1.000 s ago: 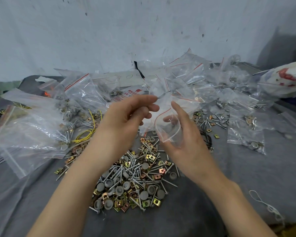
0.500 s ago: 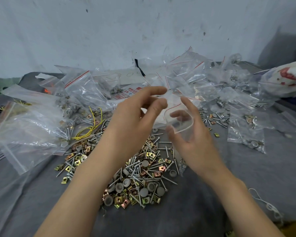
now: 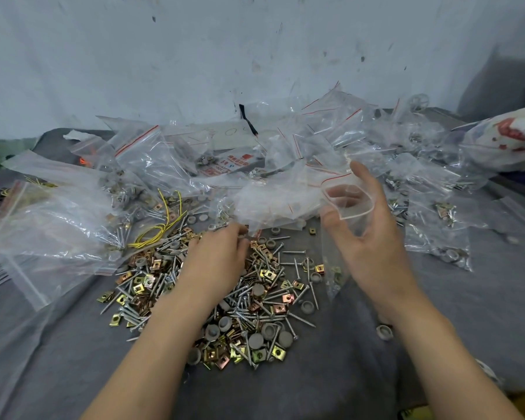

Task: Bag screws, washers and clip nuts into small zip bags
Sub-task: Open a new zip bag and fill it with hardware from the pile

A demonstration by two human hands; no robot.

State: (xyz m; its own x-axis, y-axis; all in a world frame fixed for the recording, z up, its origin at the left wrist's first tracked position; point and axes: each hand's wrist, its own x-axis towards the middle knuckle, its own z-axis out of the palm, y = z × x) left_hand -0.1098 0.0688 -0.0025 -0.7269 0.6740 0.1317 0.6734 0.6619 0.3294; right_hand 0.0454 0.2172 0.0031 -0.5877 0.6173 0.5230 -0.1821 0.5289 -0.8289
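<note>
My right hand (image 3: 373, 234) grips the bag (image 3: 331, 259) at its mouth, open and hanging just right of the pile (image 3: 255, 298) on the table (image 3: 315, 383). My left hand (image 3: 217, 262), the nearer one, rests on the pile, fingers (image 3: 238, 242) curled down. I cannot tell if they grip anything.

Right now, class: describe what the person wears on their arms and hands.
Nothing: the left hand and right hand are ungloved, no rings show, and both forearms are bare to the frame's edge, with no sleeve, watch or band in view.
</note>
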